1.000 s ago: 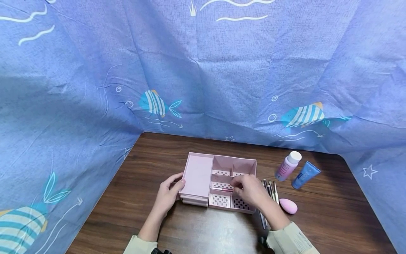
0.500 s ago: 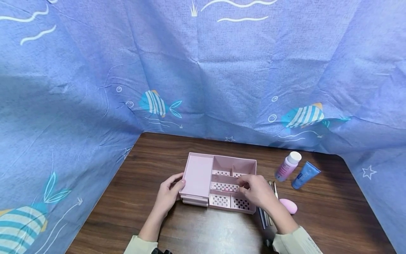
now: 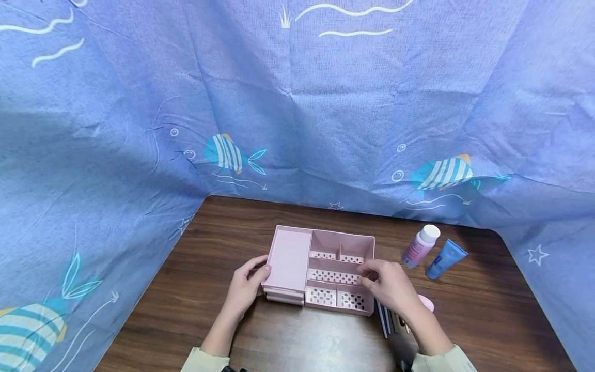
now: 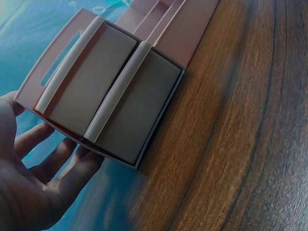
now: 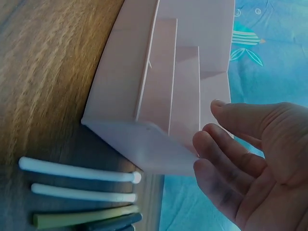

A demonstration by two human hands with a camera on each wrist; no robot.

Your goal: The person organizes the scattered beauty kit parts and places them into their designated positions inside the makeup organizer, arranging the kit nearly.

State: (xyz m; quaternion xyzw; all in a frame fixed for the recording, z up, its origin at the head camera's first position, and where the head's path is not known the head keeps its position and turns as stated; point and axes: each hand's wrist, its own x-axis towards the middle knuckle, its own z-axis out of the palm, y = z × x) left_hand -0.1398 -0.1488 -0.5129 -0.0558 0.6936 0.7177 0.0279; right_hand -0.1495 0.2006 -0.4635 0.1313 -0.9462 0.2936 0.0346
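On the table [image 3: 223, 227], the box [image 3: 288, 258] has its left end gripped by the left hand [image 3: 248, 283]; over its right end hangs the right hand [image 3: 388, 283], fingers loosely bent around nothing. Swinging outward, it might knock the bottle [image 3: 419, 250] or tube [image 3: 446, 259], their print illegible, or scatter the brushes [image 5: 79, 170].

The pink box [image 3: 286, 258] lies flat on the counter [image 3: 209, 248], its flat-topped left part over two closed drawers [image 4: 134, 110] with lipped fronts. Its right part is open on top: two compartments at the back, a long one in the middle, two in front, all with perforated floors. The left hand [image 3: 246, 281] grips its left end; the right hand [image 3: 392, 289], fingers loosely bent, is at its right end. Slim brushes [image 5: 79, 169] lie beside that end.
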